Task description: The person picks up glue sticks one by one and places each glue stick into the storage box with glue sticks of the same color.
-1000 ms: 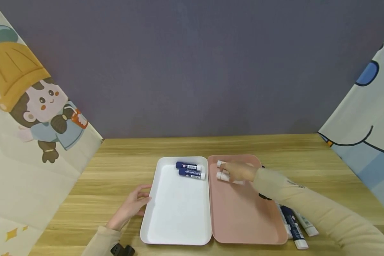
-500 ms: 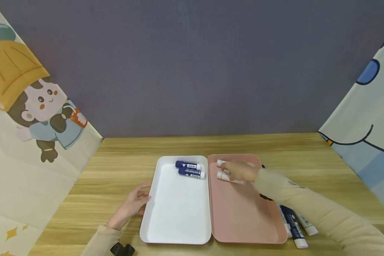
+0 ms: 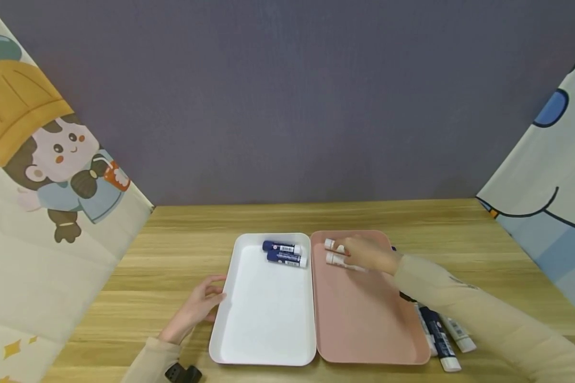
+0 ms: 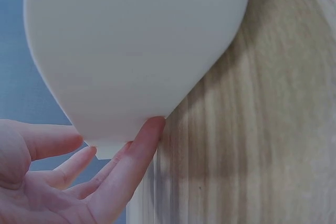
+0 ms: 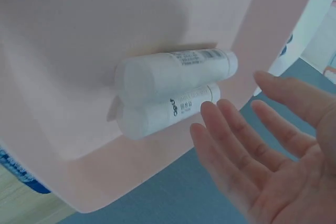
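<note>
In the pink tray (image 3: 364, 324), two white glue sticks (image 5: 176, 74) lie side by side near the far end. Just over their right side, my right hand (image 3: 368, 254) has its fingers spread and relaxed; the right wrist view shows the fingertips next to the sticks, holding nothing. On the left, my left hand (image 3: 198, 306) rests its fingertips against the side of the white tray (image 3: 265, 319). That contact also appears in the left wrist view, at the wall and rim. Inside the white tray, a dark blue glue stick (image 3: 280, 247) lies alongside another blue glue stick (image 3: 286, 259).
The trays stand edge to edge on the wooden table (image 3: 172, 239). More glue sticks lie right of the pink tray, among them a blue one (image 3: 437, 335) and a white one (image 3: 457, 332), partly behind the right sleeve (image 3: 489, 319). A dark grey panel (image 3: 287, 106) stands behind.
My right hand has loosened its fingers and shifted a little to the right, showing more of the white glue sticks. The left hand has stayed at the white tray.
</note>
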The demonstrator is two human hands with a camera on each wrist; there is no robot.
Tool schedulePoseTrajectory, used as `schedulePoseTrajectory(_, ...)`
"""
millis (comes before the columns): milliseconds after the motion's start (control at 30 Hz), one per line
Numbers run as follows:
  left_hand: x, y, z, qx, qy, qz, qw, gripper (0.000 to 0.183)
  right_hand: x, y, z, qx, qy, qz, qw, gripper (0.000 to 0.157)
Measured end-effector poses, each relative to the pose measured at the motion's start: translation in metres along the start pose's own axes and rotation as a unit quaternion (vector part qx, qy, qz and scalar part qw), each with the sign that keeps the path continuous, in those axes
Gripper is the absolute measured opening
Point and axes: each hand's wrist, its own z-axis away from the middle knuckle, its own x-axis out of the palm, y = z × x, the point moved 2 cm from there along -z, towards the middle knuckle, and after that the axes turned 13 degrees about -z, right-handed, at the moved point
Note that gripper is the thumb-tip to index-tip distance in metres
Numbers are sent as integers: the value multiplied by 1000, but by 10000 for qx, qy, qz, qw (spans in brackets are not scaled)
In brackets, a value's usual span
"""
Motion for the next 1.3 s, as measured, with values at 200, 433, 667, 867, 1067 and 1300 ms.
schedulePoseTrajectory(200, 0, -1, 1, 8, -47, 62, 10000, 42, -5, 2, 5, 92, 58, 222, 9997, 34)
schedulePoseTrajectory(433, 1, -3, 0, 19, -74, 110, 9999, 42, -11, 5, 18, -154, 475, 295, 9983, 37)
schedulePoseTrajectory(667, 1, -2, -3, 9, -48, 85, 10000, 41, -16, 7, 34, -393, 871, 415, 9946, 40)
schedulePoseTrajectory(867, 1, -1, -2, 3, -60, 7, 10000, 41, -19, 9, 49, -215, 912, 287, 9952, 36)
schedulePoseTrajectory(1067, 1, -1, -2, -45, 9, -61, 10000, 40, -25, 15, 63, -222, 1153, 395, 9923, 32)
schedulePoseTrajectory(1300, 1, 1, 0, -86, 53, -45, 9999, 40, -29, 25, 75, 109, 1180, 287, 9925, 33)
